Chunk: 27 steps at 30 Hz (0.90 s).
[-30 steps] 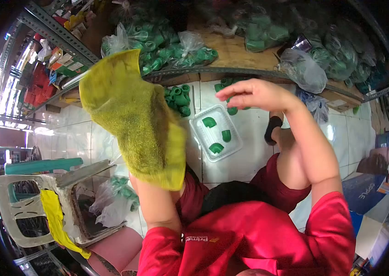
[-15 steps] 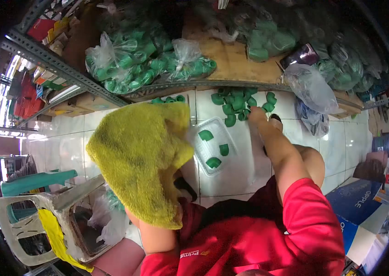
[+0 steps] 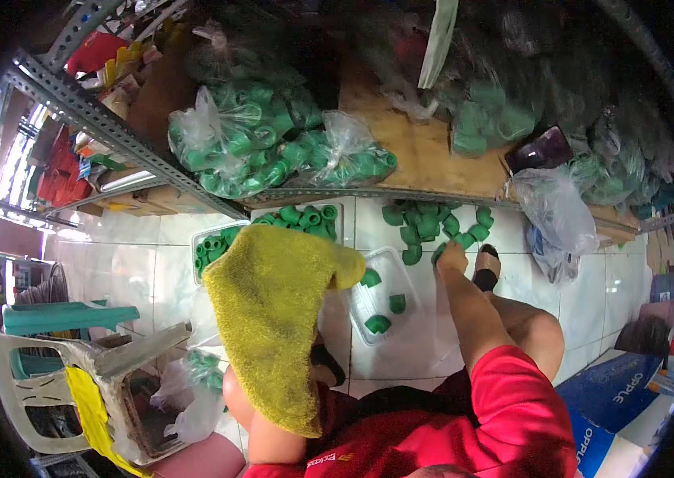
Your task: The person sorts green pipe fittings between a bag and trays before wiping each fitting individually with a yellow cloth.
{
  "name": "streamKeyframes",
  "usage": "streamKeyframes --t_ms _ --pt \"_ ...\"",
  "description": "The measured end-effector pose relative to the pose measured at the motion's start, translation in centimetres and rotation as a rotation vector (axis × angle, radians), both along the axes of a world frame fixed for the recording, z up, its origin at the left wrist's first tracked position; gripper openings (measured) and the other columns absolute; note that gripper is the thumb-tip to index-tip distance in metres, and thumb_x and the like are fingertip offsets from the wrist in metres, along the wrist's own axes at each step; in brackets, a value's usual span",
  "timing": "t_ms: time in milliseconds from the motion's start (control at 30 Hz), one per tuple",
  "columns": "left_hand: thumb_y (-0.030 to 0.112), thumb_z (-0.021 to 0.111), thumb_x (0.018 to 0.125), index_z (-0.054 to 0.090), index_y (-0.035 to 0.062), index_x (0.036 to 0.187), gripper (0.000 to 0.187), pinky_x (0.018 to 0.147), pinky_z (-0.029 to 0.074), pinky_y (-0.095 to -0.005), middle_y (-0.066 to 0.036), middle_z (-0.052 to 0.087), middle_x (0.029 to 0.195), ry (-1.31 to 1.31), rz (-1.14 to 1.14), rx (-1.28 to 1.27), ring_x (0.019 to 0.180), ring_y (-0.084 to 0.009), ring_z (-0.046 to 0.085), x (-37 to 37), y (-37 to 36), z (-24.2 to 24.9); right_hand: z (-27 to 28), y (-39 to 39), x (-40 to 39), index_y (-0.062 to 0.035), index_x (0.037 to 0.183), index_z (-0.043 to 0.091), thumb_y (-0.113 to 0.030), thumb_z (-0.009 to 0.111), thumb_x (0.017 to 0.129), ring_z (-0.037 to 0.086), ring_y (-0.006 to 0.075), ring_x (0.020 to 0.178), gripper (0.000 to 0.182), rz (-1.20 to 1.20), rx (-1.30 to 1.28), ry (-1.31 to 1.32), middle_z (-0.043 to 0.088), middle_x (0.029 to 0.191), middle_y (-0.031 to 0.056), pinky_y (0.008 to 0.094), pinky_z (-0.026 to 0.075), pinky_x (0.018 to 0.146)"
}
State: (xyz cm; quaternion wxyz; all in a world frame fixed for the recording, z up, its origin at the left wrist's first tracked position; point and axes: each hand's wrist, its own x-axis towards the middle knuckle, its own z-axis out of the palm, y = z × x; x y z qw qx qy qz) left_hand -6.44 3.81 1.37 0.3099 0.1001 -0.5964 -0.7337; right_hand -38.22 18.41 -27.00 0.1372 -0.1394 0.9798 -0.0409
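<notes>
A yellow towel (image 3: 273, 311) drapes over my left arm and covers my left hand, so its fingers are hidden; one end of the cloth reaches the rim of a clear plastic tray (image 3: 362, 325). In that tray lie three green pipe elbows (image 3: 397, 303), apart from one another. My right hand (image 3: 454, 256) is down at the floor with its fingers closed on a green pipe elbow (image 3: 438, 252), partly hidden by them. Just beyond it is a loose pile of similar green elbows (image 3: 426, 223).
Two trays of green fittings (image 3: 305, 217) stand behind the towel. A metal shelf (image 3: 313, 192) holds bagged green fittings (image 3: 245, 151). A plastic chair (image 3: 126, 374) lies at left, and a blue box (image 3: 611, 382) is at right. My shoe (image 3: 487, 263) is beside my right hand.
The view has tilted, showing more of the trays behind the towel. The towel end has moved right to the clear tray's edge. My right hand stays beside the pile, now on an elbow.
</notes>
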Motion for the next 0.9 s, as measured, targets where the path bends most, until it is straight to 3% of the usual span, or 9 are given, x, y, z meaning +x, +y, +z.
streamKeyframes --t_ms 100,200,267,367,500,567,700,800,900 --pt "0.027 0.051 0.087 0.042 0.0062 0.120 0.040 0.089 0.043 -0.0359 -0.010 0.047 0.118 -0.030 -0.003 -0.056 0.106 -0.0226 0.049 -1.2 -1.2 -0.3 0.1 1.2 -0.3 -0.0061 0.099 0.058 -0.017 0.056 0.076 0.056 0.0284 0.096 0.025 0.014 0.031 0.028 0.056 0.104 0.0110 0.0384 0.049 0.076" --pt "0.026 0.051 0.087 0.042 0.0063 0.120 0.039 0.088 0.043 -0.0356 -0.010 0.047 0.118 -0.053 -0.005 -0.111 0.106 -0.0222 0.049 -1.1 -1.1 -0.9 2.7 0.4 -2.5 -0.0049 0.097 0.061 -0.026 0.065 0.068 0.060 0.0301 0.081 0.035 0.476 0.222 -0.287 0.063 0.092 0.0134 0.0414 0.049 0.068" --pt "0.026 0.051 0.087 0.043 0.0063 0.119 0.039 0.088 0.043 -0.0354 -0.010 0.048 0.118 -0.070 0.000 -0.152 0.106 -0.0220 0.049 -1.3 -0.9 -1.3 8.1 -2.5 -3.9 -0.0054 0.088 0.060 -0.025 0.071 0.061 0.062 0.0177 0.075 0.035 0.766 0.136 -0.555 0.064 0.081 0.0068 0.0311 0.049 0.058" --pt "0.025 0.051 0.087 0.043 0.0063 0.119 0.038 0.088 0.043 -0.0352 -0.010 0.048 0.118 -0.098 0.014 -0.220 0.106 -0.0216 0.049 -2.2 -1.1 -1.6 19.5 -7.0 -2.5 -0.0062 0.089 0.057 -0.024 0.071 0.066 0.052 0.0097 0.065 0.032 0.727 -0.103 -0.822 0.058 0.072 -0.0018 0.0263 0.041 0.051" --pt "0.024 0.051 0.088 0.044 0.0064 0.118 0.036 0.088 0.043 -0.0349 -0.010 0.048 0.118 -0.143 0.032 -0.314 0.106 -0.0211 0.049 -4.0 -0.9 -2.0 30.5 -8.5 2.2 -0.0059 0.099 0.054 -0.010 0.066 0.073 0.049 0.0051 0.075 0.029 0.891 -0.733 -0.711 0.056 0.083 -0.0012 0.0215 0.041 0.066" --pt "0.024 0.050 0.088 0.044 0.0064 0.118 0.036 0.088 0.043 -0.0347 -0.010 0.048 0.117 -0.165 0.048 -0.364 0.106 -0.0209 0.049 -5.8 -1.1 -1.8 34.7 -7.6 5.3 -0.0055 0.098 0.054 -0.008 0.067 0.072 0.049 0.0049 0.079 0.029 0.798 -0.813 -0.765 0.055 0.088 -0.0005 0.0221 0.041 0.067" --pt "0.023 0.050 0.088 0.044 0.0065 0.117 0.034 0.087 0.043 -0.0344 -0.009 0.048 0.117 -0.221 0.071 -0.449 0.106 -0.0204 0.049 -5.9 -0.1 -2.4 36.9 -5.5 10.9 -0.0054 0.096 0.057 -0.014 0.070 0.067 0.051 0.0209 0.090 0.033 1.166 -0.986 -0.030 0.055 0.096 0.0056 0.0312 0.040 0.081" --pt "0.023 0.050 0.088 0.045 0.0065 0.117 0.034 0.087 0.044 -0.0342 -0.009 0.048 0.117 -0.259 0.081 -0.491 0.106 -0.0202 0.049 -6.6 0.5 -1.7 36.8 -4.3 12.2 -0.0064 0.099 0.057 -0.017 0.070 0.069 0.049 0.0234 0.099 0.034 1.133 -0.994 0.010 0.053 0.103 0.0066 0.0319 0.038 0.086" --pt "0.020 0.049 0.089 0.047 0.0069 0.113 0.027 0.078 0.048 -0.0301 -0.007 0.053 0.101 0.289 -0.269 0.928 0.092 -0.0180 0.054 -6.6 2.2 3.8 36.3 -3.2 11.6 -0.0095 0.110 0.056 -0.020 0.065 0.077 0.044 0.0220 0.110 0.035 1.002 -1.117 -0.123 0.044 0.119 0.0087 0.0319 0.035 0.093"
